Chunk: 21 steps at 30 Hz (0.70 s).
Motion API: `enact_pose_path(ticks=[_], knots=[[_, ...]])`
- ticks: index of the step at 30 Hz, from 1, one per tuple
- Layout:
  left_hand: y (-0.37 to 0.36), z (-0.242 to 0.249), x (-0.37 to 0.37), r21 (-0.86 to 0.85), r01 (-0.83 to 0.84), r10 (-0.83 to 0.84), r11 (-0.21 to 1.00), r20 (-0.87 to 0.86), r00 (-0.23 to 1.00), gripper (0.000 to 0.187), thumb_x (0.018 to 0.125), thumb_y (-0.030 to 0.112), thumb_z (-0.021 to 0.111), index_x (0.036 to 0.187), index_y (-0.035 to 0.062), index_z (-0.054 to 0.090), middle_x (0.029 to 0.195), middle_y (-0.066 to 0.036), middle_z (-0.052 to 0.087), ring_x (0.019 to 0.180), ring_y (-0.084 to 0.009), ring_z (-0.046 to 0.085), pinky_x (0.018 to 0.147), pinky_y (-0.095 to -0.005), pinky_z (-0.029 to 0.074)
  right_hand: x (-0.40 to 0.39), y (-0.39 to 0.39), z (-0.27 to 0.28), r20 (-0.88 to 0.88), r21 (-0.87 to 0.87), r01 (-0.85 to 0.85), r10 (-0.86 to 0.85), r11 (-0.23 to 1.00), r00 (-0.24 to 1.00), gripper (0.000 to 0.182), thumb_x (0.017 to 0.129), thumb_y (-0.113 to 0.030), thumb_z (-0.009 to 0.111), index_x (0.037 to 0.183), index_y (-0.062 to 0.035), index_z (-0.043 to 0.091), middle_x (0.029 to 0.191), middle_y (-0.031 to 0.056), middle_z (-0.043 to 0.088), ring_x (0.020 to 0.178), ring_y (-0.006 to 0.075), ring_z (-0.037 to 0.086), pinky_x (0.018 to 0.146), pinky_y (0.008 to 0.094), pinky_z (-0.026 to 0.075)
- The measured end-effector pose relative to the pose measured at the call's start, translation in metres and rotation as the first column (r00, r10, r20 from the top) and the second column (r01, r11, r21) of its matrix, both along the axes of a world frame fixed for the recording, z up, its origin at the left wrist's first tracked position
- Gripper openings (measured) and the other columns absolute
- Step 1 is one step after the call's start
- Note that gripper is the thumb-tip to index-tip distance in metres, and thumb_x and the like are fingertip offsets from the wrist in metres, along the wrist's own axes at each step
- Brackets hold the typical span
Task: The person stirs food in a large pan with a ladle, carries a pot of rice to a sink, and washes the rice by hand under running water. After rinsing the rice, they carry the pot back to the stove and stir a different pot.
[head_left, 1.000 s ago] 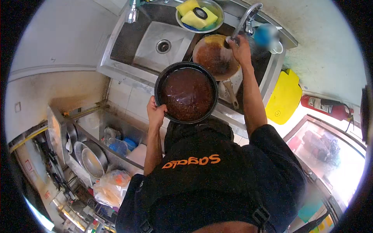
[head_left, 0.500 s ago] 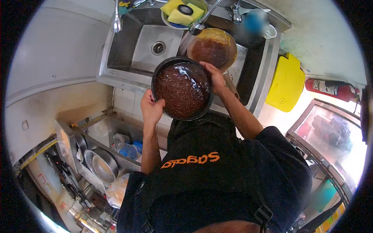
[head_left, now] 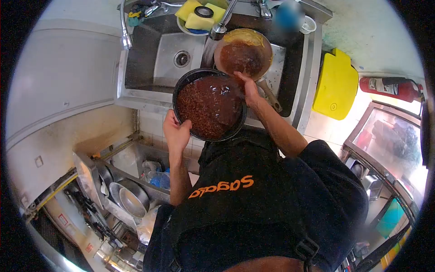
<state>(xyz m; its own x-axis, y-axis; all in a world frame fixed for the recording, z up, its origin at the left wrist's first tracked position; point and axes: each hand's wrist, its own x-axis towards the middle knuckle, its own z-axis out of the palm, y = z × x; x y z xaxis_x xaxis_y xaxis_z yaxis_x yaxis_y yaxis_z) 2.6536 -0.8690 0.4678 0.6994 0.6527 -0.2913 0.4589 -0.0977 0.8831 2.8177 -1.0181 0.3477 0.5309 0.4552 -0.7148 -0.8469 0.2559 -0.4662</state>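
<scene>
A round black bowl (head_left: 189, 77) is held in front of me at the sink's front edge. Inside it are small reddish-brown grains (head_left: 197, 115) under dark, shiny liquid. My left hand (head_left: 176, 131) grips its lower left rim, thumb over the edge. On the upper right side, my right hand (head_left: 250, 90) is closed around the rim. The bowl leans to the right, with liquid pooled on that side. Just beyond it a frying pan (head_left: 267, 52) lies in the right basin, holding brown liquid and yellow residue. Its handle (head_left: 272, 97) points toward me.
The steel sink (head_left: 158, 104) has a left basin with a drain (head_left: 182, 59). Yellow sponges (head_left: 199, 21) fill a tub behind, beside a hanging spray faucet (head_left: 218, 31). A yellow board (head_left: 335, 86) and a fire extinguisher (head_left: 389, 88) are at right; metal pans (head_left: 131, 199) stand lower left.
The bowl has tipped further right, and its liquid has run to that side, baring more grains on the left. Both hands keep their hold. The view has shifted slightly.
</scene>
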Motion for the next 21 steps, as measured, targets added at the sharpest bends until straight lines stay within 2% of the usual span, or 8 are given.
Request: enact_pose_path(ticks=[4, 7, 9, 13, 15, 18, 21], knots=[[0.005, -0.011, -0.006, 0.024, 0.019, -0.019, 1.0, 0.003, 1.0, 0.02, 0.059, -0.007, 0.05, 0.066, 0.0067, 0.037, 0.059, 0.004, 0.038, 0.053, -0.0047, 0.035, 0.048, -0.0198, 0.031, 0.0, 0.001, -0.017, 0.011, 0.029, 0.002, -0.002, 1.0, 1.0, 0.039, 0.084, -0.03, 0.04, 0.115, -0.0054, 0.046, 0.119, 0.0077, 0.043, 0.109, 0.0219, 0.039, 0.094, 0.0341, 0.028], [0.0, -0.005, -0.005, -0.039, -0.006, 0.007, 0.999, 0.026, 1.0, 0.02, 0.059, -0.007, 0.049, 0.065, 0.0067, 0.036, 0.058, 0.004, 0.038, 0.053, -0.0051, 0.037, 0.048, -0.02, 0.032, 0.0, 0.001, -0.015, -0.023, 0.032, 0.029, -0.028, 0.999, 0.999, 0.041, 0.084, -0.029, 0.04, 0.116, -0.0046, 0.044, 0.118, 0.008, 0.044, 0.109, 0.0216, 0.039, 0.094, 0.0337, 0.028], [-0.002, -0.001, -0.003, -0.037, -0.02, 0.021, 0.999, 0.019, 1.0, 0.02, 0.06, -0.007, 0.049, 0.065, 0.007, 0.035, 0.058, 0.003, 0.038, 0.052, -0.0056, 0.037, 0.047, -0.0205, 0.032, 0.001, 0.001, -0.022, -0.002, 0.139, 0.021, -0.021, 0.99, 1.0, 0.044, 0.084, -0.03, 0.041, 0.119, -0.003, 0.039, 0.12, 0.0096, 0.042, 0.109, 0.0227, 0.039, 0.094, 0.0351, 0.028], [-0.001, -0.005, -0.008, -0.035, -0.018, 0.019, 0.999, 0.039, 0.999, 0.02, 0.06, -0.006, 0.049, 0.065, 0.007, 0.035, 0.058, 0.003, 0.038, 0.052, -0.0055, 0.037, 0.046, -0.0206, 0.032, 0.001, 0.0, -0.039, -0.021, 0.194, 0.01, -0.006, 0.981, 1.0, 0.048, 0.083, -0.031, 0.042, 0.121, -0.0021, 0.036, 0.121, 0.0119, 0.04, 0.108, 0.0246, 0.039, 0.094, 0.0375, 0.028], [-0.001, 0.0, -0.007, -0.021, -0.015, 0.015, 1.0, -0.011, 1.0, 0.019, 0.06, -0.005, 0.049, 0.065, 0.0069, 0.035, 0.058, 0.003, 0.038, 0.052, -0.0055, 0.036, 0.046, -0.0208, 0.032, 0.001, 0.001, -0.035, -0.009, 0.21, -0.005, 0.007, 0.978, 1.0, 0.051, 0.083, -0.032, 0.042, 0.122, -0.0016, 0.034, 0.123, 0.0132, 0.037, 0.107, 0.0259, 0.039, 0.093, 0.0392, 0.029], [0.0, -0.002, -0.01, -0.03, -0.022, 0.022, 0.999, -0.006, 1.0, 0.02, 0.06, -0.005, 0.05, 0.064, 0.0072, 0.033, 0.057, 0.002, 0.038, 0.051, -0.0055, 0.036, 0.045, -0.0212, 0.031, -0.001, 0.001, -0.005, -0.023, 0.141, -0.017, 0.021, 0.99, 1.0, 0.049, 0.082, -0.033, 0.041, 0.12, -0.0015, 0.037, 0.119, 0.0133, 0.041, 0.105, 0.0256, 0.04, 0.092, 0.0397, 0.03], [0.003, -0.01, -0.012, -0.024, -0.018, 0.019, 1.0, 0.036, 0.999, 0.022, 0.06, -0.005, 0.05, 0.064, 0.0078, 0.032, 0.057, 0.002, 0.038, 0.049, -0.0055, 0.036, 0.043, -0.0206, 0.031, 0.001, 0.001, -0.031, -0.067, 0.175, -0.053, 0.066, 0.983, 0.996, 0.047, 0.082, -0.033, 0.041, 0.117, -0.0016, 0.04, 0.114, 0.0129, 0.045, 0.104, 0.0251, 0.04, 0.092, 0.0393, 0.03]])
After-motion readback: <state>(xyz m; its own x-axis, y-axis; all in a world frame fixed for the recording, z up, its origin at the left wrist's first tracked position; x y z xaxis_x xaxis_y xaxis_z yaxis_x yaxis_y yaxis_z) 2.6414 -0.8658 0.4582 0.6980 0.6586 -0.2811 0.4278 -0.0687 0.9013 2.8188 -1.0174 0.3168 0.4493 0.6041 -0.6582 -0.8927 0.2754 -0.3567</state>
